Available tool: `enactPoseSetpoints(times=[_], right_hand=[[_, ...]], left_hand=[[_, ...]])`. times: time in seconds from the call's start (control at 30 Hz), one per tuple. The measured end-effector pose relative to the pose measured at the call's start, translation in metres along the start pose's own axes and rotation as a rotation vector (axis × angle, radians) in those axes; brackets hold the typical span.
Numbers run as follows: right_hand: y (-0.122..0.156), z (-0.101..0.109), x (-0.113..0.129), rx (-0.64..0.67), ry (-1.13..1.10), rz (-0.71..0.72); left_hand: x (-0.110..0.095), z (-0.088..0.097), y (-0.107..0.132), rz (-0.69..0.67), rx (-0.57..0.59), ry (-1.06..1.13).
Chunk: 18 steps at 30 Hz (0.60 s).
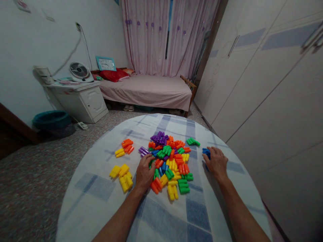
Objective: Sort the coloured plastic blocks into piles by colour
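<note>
A heap of small plastic building pieces (171,159) in purple, orange, green, yellow, red and blue lies in the middle of a round table (101,201) under a checked cloth. My left hand (145,171) rests on the heap's left edge, fingers curled over some pieces; what they hold is hidden. My right hand (216,162) lies to the right of the heap, fingers closed on blue pieces (206,152). Sorted groups lie apart: yellow pieces (122,174) at the left, orange and yellow pieces (125,147) farther back, green pieces (193,142) at the back right.
Behind the table stand a bed (148,89) with a pink cover, a white bedside cabinet (83,99) with a fan (79,71), and a teal basin (50,119) on the floor. White wardrobe doors (264,84) run along the right side.
</note>
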State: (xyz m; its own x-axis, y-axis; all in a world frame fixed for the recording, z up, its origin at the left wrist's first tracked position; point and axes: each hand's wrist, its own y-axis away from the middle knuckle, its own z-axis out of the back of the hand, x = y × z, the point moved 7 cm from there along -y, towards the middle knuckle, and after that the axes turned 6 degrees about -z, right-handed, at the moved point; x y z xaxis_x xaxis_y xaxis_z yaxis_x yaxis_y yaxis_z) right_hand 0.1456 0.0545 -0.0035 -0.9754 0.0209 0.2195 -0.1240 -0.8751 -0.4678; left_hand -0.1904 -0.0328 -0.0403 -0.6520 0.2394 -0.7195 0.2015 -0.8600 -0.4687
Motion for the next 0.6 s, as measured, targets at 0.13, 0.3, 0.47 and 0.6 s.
enactPoseSetpoints(times=[0.13, 0.3, 0.47, 0.6], right_hand=[[0.023, 0.014, 0.031, -0.102, -0.243, 0.071], [0.055, 0.000, 0.062, -0.019, -0.558, 0.100], [0.060, -0.023, 0.043, 0.128, -0.814, -0.174], [0.058, -0.030, 0.031, 0.164, -0.877, -0.289]], left_hand=[[-0.001, 0.001, 0.000, -0.011, -0.008, 0.008], [-0.001, 0.003, 0.000, -0.031, -0.045, 0.035], [-0.004, 0.012, 0.002, -0.066, -0.110, 0.073], [-0.012, 0.026, -0.003, -0.075, -0.169, 0.059]])
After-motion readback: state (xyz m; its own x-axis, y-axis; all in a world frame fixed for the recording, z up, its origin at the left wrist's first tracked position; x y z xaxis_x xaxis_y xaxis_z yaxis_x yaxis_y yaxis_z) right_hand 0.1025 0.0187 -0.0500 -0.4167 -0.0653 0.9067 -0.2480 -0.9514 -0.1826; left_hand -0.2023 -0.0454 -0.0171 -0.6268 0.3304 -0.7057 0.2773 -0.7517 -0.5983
